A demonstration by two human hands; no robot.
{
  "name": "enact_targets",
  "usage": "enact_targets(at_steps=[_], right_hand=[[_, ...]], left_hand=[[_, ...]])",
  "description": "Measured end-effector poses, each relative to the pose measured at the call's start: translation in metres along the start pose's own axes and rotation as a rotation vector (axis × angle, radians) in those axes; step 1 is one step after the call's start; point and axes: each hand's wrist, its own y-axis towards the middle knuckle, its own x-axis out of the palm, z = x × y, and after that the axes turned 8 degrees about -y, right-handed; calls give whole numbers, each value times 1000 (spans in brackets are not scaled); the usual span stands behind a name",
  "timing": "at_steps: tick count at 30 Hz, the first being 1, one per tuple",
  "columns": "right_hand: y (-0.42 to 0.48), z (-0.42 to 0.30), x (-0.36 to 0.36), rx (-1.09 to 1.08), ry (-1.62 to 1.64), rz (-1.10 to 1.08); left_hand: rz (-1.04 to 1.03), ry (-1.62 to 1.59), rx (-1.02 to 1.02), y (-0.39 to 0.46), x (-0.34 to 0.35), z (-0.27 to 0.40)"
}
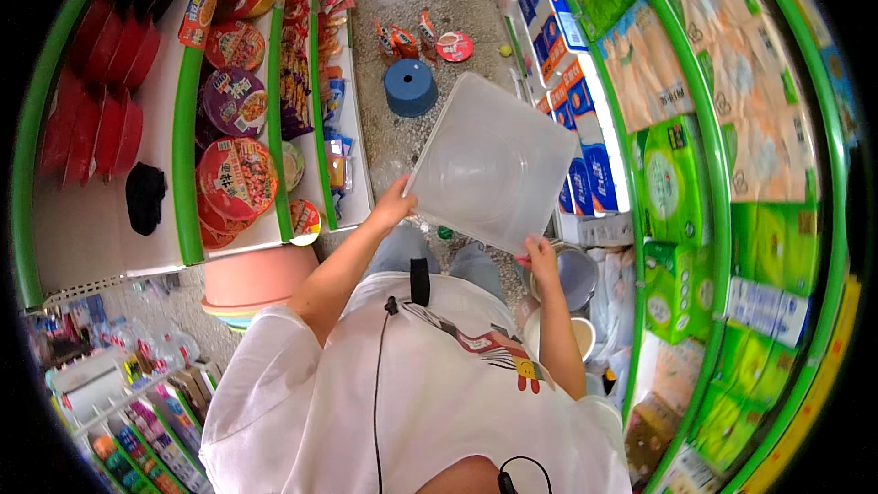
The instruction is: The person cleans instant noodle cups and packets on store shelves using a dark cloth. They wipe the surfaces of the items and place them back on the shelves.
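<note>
Both my hands hold a square translucent plastic tray or lid [490, 165] by its near edge, tilted in front of my body. My left hand [395, 204] grips its left corner, with the thumb near the rim. At its lower right corner is my right hand [539, 257]. Beyond the plastic piece a round blue plastic stool [410, 87] stands on the floor. Past the stool lie several orange snack packets [403, 41] and a red instant noodle bowl [455, 46].
Shelves with green rails hold instant noodle bowls [239, 177] at left and green tissue packs [664, 175] at right. Stacked plastic basins [257, 278] stand at lower left, buckets [575, 278] by my right arm. A small yellow-green ball [505, 51] lies on the floor.
</note>
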Motion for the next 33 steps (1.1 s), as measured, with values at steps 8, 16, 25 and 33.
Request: enact_targets(at_steps=[8, 16, 25, 33], right_hand=[[104, -102, -40, -124, 31, -4], [263, -219, -15, -2, -5, -138], [474, -317, 39, 217, -71, -206], [626, -427, 99, 254, -38, -133]], left_hand=[[59, -181, 134, 62, 40, 92], [232, -373, -203, 196, -46, 46], [387, -276, -476, 292, -148, 34], [541, -360, -332, 393, -195, 139]])
